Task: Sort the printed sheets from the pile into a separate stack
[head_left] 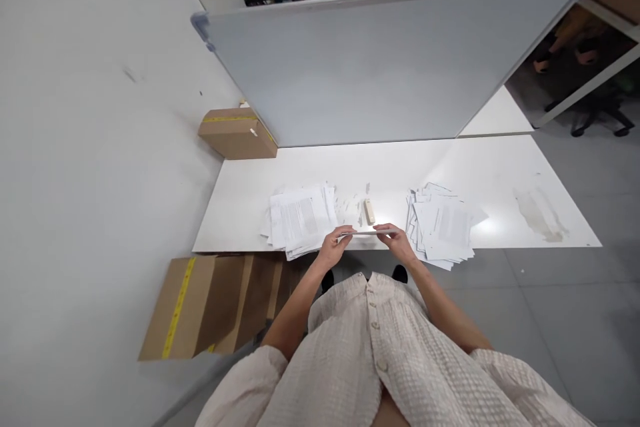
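A thin stack of paper (369, 233), seen edge-on, spans the gap between my two hands at the table's front edge. My left hand (336, 245) pinches its left end, thumb below and fingers above. On the other end, my right hand (396, 242) is closed the same way. Just beyond the paper lies a small beige stapler (369, 211). To the left rests a pile of printed sheets (300, 217), and to the right a looser, fanned pile of sheets (445, 224) overhangs the front edge.
A grey-white board (370, 67) stands upright along the back of the white table (240, 214). One cardboard box (240, 134) sits at the back left corner; more cardboard boxes (180, 307) stand below left. Dark smudges mark the tabletop near the stapler and at the far right.
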The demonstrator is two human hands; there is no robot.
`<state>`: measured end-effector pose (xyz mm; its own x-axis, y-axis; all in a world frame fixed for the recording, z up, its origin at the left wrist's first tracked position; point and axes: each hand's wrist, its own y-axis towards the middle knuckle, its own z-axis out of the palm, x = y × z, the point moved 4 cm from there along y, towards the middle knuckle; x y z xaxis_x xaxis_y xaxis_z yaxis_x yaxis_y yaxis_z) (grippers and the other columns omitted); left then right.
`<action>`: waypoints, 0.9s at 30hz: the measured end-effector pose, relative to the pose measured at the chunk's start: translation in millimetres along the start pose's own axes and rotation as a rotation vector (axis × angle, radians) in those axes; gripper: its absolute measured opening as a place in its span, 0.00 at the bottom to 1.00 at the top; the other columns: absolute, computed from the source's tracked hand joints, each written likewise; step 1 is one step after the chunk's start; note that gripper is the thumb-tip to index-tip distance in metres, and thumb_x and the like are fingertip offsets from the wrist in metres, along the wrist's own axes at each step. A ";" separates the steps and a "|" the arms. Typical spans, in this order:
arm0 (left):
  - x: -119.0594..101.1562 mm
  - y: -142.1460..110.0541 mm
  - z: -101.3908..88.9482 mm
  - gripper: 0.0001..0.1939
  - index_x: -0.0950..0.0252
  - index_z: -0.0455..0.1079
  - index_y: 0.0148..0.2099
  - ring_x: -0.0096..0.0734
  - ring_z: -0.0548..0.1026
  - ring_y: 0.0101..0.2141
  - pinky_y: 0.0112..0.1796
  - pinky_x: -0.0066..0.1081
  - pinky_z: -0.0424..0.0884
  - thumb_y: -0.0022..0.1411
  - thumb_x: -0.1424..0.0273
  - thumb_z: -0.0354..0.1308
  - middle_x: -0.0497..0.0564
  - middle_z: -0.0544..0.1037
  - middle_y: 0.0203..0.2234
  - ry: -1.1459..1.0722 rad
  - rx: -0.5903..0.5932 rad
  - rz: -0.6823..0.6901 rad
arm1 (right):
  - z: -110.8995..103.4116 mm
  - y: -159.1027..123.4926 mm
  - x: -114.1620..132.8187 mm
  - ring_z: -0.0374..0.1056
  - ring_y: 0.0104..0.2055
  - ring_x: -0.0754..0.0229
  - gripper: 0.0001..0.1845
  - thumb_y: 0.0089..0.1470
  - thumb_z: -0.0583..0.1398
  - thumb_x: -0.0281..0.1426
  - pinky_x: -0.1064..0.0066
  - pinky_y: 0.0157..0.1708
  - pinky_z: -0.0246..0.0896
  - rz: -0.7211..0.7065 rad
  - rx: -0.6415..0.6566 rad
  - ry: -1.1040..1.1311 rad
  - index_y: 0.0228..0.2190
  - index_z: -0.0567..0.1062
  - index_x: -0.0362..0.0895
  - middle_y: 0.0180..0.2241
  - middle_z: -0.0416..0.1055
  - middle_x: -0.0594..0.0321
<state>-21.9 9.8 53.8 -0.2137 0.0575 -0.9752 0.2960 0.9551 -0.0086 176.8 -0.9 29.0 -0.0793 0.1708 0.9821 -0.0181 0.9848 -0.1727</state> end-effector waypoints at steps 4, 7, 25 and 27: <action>32.0 3.6 9.4 0.13 0.65 0.64 0.43 0.31 0.68 0.42 0.44 0.33 0.62 0.56 0.66 0.50 0.52 0.72 0.39 -0.044 -0.036 -0.069 | -5.0 1.9 -31.6 0.66 0.38 0.55 0.15 0.40 0.60 0.37 0.65 0.38 0.60 0.140 -0.082 0.019 0.32 0.72 0.42 0.33 0.72 0.57; 42.7 5.8 14.1 0.12 0.66 0.64 0.41 0.30 0.68 0.39 0.42 0.31 0.62 0.55 0.65 0.51 0.51 0.72 0.36 -0.076 -0.056 -0.068 | -6.0 3.1 -43.5 0.66 0.38 0.55 0.14 0.41 0.59 0.37 0.65 0.37 0.60 0.115 -0.073 0.002 0.31 0.72 0.43 0.33 0.72 0.58; 36.6 17.1 16.5 0.11 0.65 0.63 0.40 0.29 0.67 0.37 0.40 0.29 0.62 0.57 0.64 0.48 0.51 0.70 0.33 -0.095 -0.119 -0.045 | -6.3 12.4 -47.7 0.67 0.39 0.54 0.16 0.40 0.60 0.38 0.62 0.40 0.60 0.074 -0.124 0.005 0.32 0.74 0.42 0.34 0.73 0.57; 35.9 18.0 15.4 0.11 0.65 0.63 0.39 0.29 0.67 0.37 0.40 0.29 0.62 0.57 0.64 0.48 0.50 0.70 0.33 -0.093 -0.117 -0.053 | -6.5 12.6 -45.6 0.67 0.38 0.54 0.16 0.39 0.61 0.37 0.62 0.40 0.60 0.081 -0.135 0.014 0.32 0.74 0.42 0.33 0.73 0.57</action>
<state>-9.9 24.6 15.3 -0.1376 -0.0158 -0.9904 0.1754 0.9837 -0.0400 186.7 3.9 -17.5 -0.0607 0.2497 0.9664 0.1220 0.9628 -0.2411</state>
